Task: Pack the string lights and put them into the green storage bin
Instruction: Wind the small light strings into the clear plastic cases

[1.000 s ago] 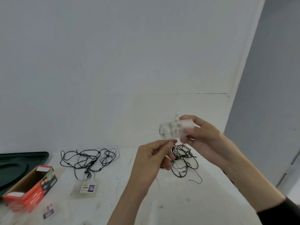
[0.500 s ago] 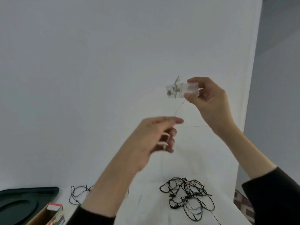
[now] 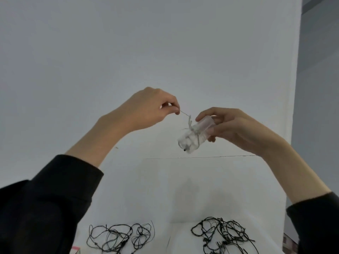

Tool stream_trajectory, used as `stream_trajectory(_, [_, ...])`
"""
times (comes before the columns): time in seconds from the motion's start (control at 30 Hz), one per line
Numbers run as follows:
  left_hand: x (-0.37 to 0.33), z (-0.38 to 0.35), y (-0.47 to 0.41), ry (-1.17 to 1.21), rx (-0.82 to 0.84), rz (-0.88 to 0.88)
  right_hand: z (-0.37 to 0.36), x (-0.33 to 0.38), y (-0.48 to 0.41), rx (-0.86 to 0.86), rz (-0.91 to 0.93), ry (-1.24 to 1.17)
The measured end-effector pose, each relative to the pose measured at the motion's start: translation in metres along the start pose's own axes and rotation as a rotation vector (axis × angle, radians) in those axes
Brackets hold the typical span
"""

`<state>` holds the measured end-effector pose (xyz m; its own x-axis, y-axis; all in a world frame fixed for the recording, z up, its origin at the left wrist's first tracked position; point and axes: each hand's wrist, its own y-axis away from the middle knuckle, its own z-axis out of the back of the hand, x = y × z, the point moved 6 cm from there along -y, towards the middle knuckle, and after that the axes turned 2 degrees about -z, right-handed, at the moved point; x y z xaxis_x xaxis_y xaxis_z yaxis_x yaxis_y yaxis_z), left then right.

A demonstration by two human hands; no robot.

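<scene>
Wire (image 3: 184, 114) stretches from your left hand (image 3: 146, 109), fingers (image 3: 171, 107) pinched on it, to the clear spool (image 3: 194, 136) your right hand (image 3: 234, 129) grips, both above the worktop (image 3: 174, 241), where the left string-light tangle (image 3: 119, 239) and the right string-light tangle (image 3: 222, 235) lie apart.

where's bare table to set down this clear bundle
Free: the bare strip of table between the left tangle of black string lights and the right tangle, likely wide enough for a hand to pass. Crowded: either side of it, where the tangles sprawl.
</scene>
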<state>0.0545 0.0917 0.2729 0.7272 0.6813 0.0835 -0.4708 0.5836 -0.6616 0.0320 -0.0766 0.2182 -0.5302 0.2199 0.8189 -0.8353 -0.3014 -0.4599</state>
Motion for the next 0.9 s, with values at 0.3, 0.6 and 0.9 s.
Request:
stream_trajectory(0.3, [0.015, -0.034, 0.021, 0.755, -0.033, 0.184, -0.022, -0.018, -0.017, -0.183, 0.114, -0.783])
stream_trajectory(0.6, [0.013, -0.028, 0.025, 0.634, -0.083, 0.217, -0.021, -0.011, -0.017, -0.459, 0.217, -0.94])
stream_trajectory(0.9, [0.02, -0.033, 0.044, 0.616, 0.187, 0.319, 0.008, -0.006, 0.008, -0.896, 0.359, -0.566])
